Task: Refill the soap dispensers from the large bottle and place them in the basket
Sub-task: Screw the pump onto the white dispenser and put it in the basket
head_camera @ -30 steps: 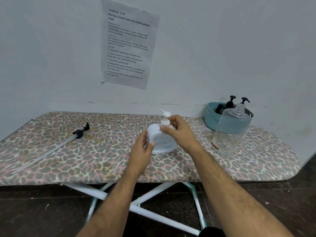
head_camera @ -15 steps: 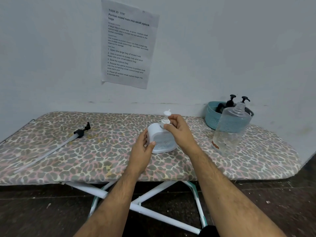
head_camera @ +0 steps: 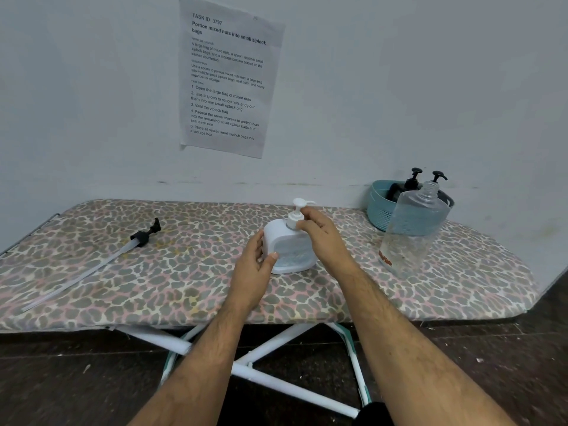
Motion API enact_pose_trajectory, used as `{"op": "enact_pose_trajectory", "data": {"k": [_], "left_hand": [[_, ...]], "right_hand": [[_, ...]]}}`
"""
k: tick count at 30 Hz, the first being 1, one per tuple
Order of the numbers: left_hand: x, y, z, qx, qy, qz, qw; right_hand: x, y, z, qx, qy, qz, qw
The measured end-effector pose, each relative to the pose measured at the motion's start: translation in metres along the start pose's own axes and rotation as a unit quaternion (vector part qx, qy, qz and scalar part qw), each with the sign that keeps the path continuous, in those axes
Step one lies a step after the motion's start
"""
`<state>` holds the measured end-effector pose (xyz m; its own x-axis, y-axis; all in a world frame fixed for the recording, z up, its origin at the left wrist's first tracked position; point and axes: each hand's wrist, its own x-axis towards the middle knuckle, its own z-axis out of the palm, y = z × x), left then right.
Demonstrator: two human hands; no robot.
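White pump head (head_camera: 299,207) now turned toward the right of the frame, right hand (head_camera: 322,238) fingers shifted round its collar

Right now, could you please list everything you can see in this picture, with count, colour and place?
White plastic pump soap dispenser: one, white, centre of the board, upright.
Large clear plastic refill bottle: one, clear, uncapped, right of the dispenser.
Teal perforated plastic basket: one, teal, far right, behind the bottle.
Black pump-top dispensers: two, black, inside the basket.
Black pump head with long clear tube: one, lying at left.
Leopard-print ironing board: one, on white legs.
Printed paper sheet: one, white, on the wall.
Left hand: holds the dispenser's body.
Right hand: pinches the pump collar.
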<state>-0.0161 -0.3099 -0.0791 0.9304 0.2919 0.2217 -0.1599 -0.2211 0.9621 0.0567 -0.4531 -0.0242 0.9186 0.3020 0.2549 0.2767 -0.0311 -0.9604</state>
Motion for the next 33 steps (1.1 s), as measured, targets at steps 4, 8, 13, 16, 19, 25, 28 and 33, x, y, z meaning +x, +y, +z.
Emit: {"op": "enact_pose_trajectory", "data": {"k": [4,8,13,16,19,25,28,33], "left_hand": [[0.0000,-0.0005,-0.0001,0.004,-0.002,-0.002,1.000],[0.0000,-0.0005,-0.0004,0.002,-0.001,-0.004,1.000],[-0.0002,-0.0014,-0.0008,0.005,0.000,-0.002,1.000],[-0.0003,-0.0007,-0.0004,0.003,0.002,-0.001,1.000],[-0.0007,0.0000,-0.0002,-0.001,0.002,-0.002,1.000],[0.0000,0.0000,-0.0003,-0.006,0.002,-0.007,1.000],[0.0002,-0.0006,-0.0004,-0.005,0.001,-0.006,1.000],[-0.0004,-0.0013,-0.0013,-0.007,-0.001,-0.004,1.000]], "right_hand": [[-0.0003,0.0012,0.0023,0.021,0.012,0.004,1.000],[0.0006,0.0027,0.0019,0.017,0.003,-0.002,1.000],[0.0001,-0.0003,0.0015,-0.002,0.004,0.001,1.000],[-0.0010,0.0010,0.0011,-0.015,0.005,-0.004,1.000],[-0.0013,0.0047,0.0018,-0.033,0.008,-0.018,0.999],[0.0003,0.0008,0.0019,-0.007,-0.010,-0.019,1.000],[0.0006,0.0027,0.0005,-0.029,-0.011,-0.031,0.999],[-0.0012,0.0054,0.0008,-0.007,0.008,-0.016,1.000]]}}
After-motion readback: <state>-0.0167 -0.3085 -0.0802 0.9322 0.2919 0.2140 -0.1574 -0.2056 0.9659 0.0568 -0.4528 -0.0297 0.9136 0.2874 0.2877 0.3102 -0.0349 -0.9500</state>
